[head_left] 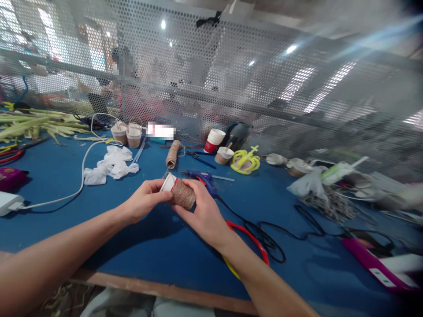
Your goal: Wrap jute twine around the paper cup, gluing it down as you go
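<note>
A paper cup (183, 194) is held on its side above the front of the table, brown twine wound round most of it. A red edge and the white rim show past the twine. My left hand (145, 199) pinches the cup at its white rim end. My right hand (205, 210) is wrapped round the twine-covered part, thumb below and fingers over the top. A strand runs from near the rim toward a spool of twine (173, 154) lying just beyond. Close behind my right hand lies a blue glue gun (205, 179).
Behind stand twine-wrapped cups (134, 135), stacked paper cups (214, 141) and a yellow crown-like piece (245, 161). White crumpled material (112, 166) lies left. Black cable (274, 231) and red-yellow pliers handles (253, 237) lie right. A perforated metal screen (264, 88) closes the back.
</note>
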Tool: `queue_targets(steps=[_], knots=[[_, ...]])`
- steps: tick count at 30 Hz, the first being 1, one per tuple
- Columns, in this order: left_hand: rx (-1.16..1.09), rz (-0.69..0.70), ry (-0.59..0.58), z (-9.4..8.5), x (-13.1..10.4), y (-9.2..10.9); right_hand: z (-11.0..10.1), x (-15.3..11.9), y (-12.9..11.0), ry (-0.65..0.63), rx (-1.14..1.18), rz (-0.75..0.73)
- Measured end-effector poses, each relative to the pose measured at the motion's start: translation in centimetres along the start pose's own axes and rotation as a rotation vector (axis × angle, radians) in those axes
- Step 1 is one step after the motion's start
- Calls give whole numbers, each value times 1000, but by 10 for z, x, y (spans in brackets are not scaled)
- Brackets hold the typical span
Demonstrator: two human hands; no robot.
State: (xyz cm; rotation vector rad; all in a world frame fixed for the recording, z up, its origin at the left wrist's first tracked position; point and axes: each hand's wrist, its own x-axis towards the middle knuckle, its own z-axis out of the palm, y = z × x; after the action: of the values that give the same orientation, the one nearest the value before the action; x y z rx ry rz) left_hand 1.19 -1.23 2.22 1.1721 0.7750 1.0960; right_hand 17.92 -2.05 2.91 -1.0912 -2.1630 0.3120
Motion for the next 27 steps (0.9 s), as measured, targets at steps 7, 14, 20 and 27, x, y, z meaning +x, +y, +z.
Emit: queue_targets(steps=[7, 14, 20, 27], knots=[[-14, 14, -10, -2, 0, -2, -1, 1, -1, -1, 6, 1], [17, 7, 3, 0, 0, 0, 1, -1, -1, 7, -3, -10], [88, 43, -38, -1, -1, -2, -21, 10, 8, 57, 10, 103], [295, 105, -68, -5, 2, -8, -53, 52, 58, -140, -429, 565]])
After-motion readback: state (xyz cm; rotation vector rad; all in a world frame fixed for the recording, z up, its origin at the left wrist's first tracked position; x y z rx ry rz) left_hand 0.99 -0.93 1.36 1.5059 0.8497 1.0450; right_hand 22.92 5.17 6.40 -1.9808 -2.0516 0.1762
